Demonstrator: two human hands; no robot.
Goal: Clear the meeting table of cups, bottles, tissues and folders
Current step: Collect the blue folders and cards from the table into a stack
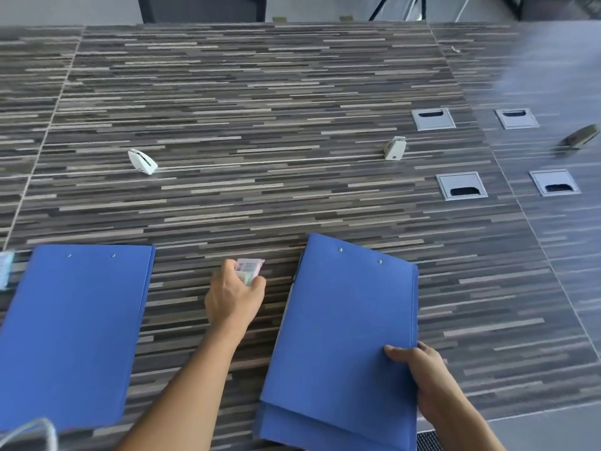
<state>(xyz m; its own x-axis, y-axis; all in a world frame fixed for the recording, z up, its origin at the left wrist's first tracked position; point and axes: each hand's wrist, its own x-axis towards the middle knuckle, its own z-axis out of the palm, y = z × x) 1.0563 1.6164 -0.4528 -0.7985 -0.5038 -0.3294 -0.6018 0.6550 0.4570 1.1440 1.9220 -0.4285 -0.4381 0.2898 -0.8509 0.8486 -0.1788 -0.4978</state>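
A stack of blue folders (344,327) lies on the striped table (247,102) in front of me, and my right hand (422,375) grips its right edge near the lower corner, thumb on top. Another blue folder (74,330) lies flat at the left. Between the two, my left hand (235,294) holds a small tissue pack (248,268) with a pale, pinkish wrapper, fingers curled round it just above the table surface.
Two white clip-like stands (142,161) (394,148) sit mid-table; a darker one (580,138) lies at the right. Several grey cable grommets (461,185) are set into the tabletop. A dark chair (201,8) stands beyond the far edge. A pale object (6,268) shows at the left edge.
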